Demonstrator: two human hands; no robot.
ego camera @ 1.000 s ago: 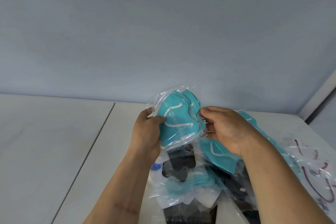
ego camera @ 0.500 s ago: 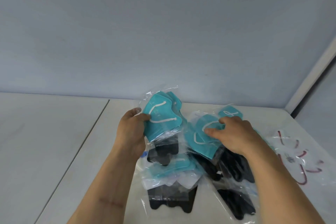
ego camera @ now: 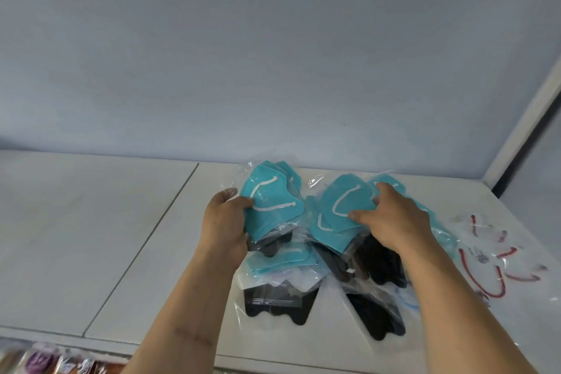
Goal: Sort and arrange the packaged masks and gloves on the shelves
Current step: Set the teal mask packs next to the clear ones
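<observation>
My left hand (ego camera: pixel 226 222) grips a small stack of teal masks in clear bags (ego camera: pixel 273 200), held tilted above the white shelf (ego camera: pixel 151 237). My right hand (ego camera: pixel 391 218) pinches another bagged teal mask (ego camera: pixel 343 206) on top of the pile, thumb on its front face. Below lie more teal masks (ego camera: pixel 282 258), black gloves in clear bags (ego camera: pixel 379 258) and a black mask pack (ego camera: pixel 279 304). The pile overlaps, so the lower packs are partly hidden.
Clear bags with dark red straps (ego camera: pixel 498 261) lie at the right end of the shelf. A blue-grey back wall (ego camera: pixel 273 70) and a white corner post (ego camera: pixel 522 118) bound the shelf. Colourful packages (ego camera: pixel 45 361) show below the front edge at bottom left.
My right hand left the stack in my left hand and dropped to the pile, where it now holds another teal mask. The view tilted down and the left hand's stack stayed raised.
</observation>
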